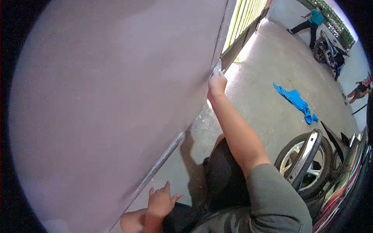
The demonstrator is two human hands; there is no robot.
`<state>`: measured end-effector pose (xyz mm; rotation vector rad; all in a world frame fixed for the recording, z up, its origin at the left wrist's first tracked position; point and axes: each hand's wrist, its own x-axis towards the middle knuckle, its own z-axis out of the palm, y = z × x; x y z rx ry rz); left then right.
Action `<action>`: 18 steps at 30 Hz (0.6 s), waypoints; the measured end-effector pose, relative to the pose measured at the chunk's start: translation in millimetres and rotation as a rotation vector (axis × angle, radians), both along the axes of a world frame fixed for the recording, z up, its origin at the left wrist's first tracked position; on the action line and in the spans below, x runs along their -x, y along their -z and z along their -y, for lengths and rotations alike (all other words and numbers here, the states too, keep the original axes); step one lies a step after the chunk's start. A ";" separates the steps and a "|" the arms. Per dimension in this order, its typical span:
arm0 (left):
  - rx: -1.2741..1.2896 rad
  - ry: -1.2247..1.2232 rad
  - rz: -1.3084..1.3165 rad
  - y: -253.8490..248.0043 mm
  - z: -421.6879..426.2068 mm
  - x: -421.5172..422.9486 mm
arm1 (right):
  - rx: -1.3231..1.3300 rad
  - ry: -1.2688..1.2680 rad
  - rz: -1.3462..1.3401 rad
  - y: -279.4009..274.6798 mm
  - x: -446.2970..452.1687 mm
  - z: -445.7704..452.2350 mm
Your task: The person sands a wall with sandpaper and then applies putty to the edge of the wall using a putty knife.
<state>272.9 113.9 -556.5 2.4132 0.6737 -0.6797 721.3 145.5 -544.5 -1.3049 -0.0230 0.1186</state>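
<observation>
My right arm stretches out along a large pinkish-grey wall or panel [112,89]. At its far end my right hand [217,83] is closed round a pale, whitish-grey thing [217,66], pressed at the panel's lower edge. Its kind is too small and washed out to tell. Down by my knee, my left hand [159,201] holds nothing, its fingers apart. A worn pale strip [161,160] runs along the bottom edge of the panel, just beyond those fingers.
A motorbike wheel [287,163] and exhaust [311,149] stand close on my right. On the concrete floor [256,105] lies a blue cloth [297,101]. Farther off are another motorbike [330,54], a person in a teal shirt [315,17] and another person [359,91]. A barred gate [244,19] adjoins the panel.
</observation>
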 end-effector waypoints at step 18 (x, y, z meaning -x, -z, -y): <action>-0.048 0.001 0.031 -1.8 1.6 2.8 | -0.148 -0.107 -0.168 29.4 -13.2 2.0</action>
